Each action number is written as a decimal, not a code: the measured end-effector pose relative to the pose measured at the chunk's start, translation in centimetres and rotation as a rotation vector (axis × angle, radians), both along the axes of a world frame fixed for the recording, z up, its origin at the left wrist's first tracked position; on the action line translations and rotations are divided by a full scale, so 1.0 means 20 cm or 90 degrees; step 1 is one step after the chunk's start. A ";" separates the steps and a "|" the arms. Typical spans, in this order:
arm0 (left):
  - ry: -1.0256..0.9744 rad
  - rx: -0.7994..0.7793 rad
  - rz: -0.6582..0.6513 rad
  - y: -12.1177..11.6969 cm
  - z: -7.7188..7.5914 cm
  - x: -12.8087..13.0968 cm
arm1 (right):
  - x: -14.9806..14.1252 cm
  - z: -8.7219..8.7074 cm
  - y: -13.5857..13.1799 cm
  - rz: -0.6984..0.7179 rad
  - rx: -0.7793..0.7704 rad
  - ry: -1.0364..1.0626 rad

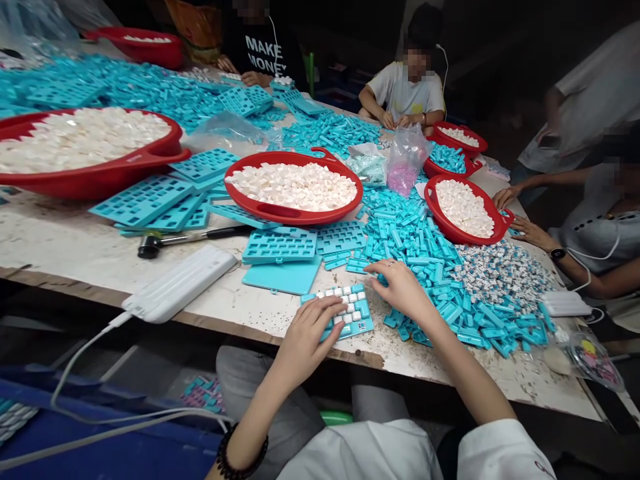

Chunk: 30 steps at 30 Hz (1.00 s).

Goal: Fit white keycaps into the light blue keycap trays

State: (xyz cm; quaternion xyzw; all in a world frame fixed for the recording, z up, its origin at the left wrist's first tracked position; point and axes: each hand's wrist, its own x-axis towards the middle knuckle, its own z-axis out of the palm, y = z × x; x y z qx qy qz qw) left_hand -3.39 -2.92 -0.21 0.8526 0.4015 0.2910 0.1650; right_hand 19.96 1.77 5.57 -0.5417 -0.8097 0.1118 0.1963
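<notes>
Nearest, we find our left hand (311, 332) unclenched, laid over a small blue keyboard (356, 312), its fingers stretched across the white keys (347, 291) and touching them. It covers the keyboard's left part, so we cannot make out the keys there. To its right, our right hand (403, 288) is loosely bent, thumb parted from forefinger, with nothing visible in its grasp; whether its fingertips touch the loose blue pieces (415, 233) we cannot tell. The right forearm (470, 367) hides some of that pile. Left of the left hand we note a white box (180, 283) with a cable; just beyond that hand, a flat blue panel (287, 277) under a blue frame (280, 245). Right of the right hand lie white bits (503, 277), too small to tell singly. Farther beyond both hands: a red basin (300, 217) of white pieces, then a co-worker in black (263, 57), cut off above.
</notes>
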 end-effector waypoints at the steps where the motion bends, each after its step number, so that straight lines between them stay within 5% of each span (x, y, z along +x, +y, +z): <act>1: -0.001 -0.002 0.001 0.00 0.00 0.00 | -0.01 0.00 0.00 0.013 -0.018 -0.004; 11: -0.015 0.018 0.014 0.01 -0.02 0.00 | 0.15 -0.12 0.01 -0.111 0.061 -0.006; 18: -0.006 0.009 0.009 0.00 -0.02 0.00 | -0.11 -0.09 0.18 0.037 0.021 -0.113; 21: -0.007 0.013 0.011 0.00 -0.02 -0.01 | -0.17 -0.07 0.28 0.023 0.031 -0.158; 30: -0.021 0.024 0.001 0.01 -0.03 -0.01 | 0.32 0.03 0.47 -0.294 0.028 -0.211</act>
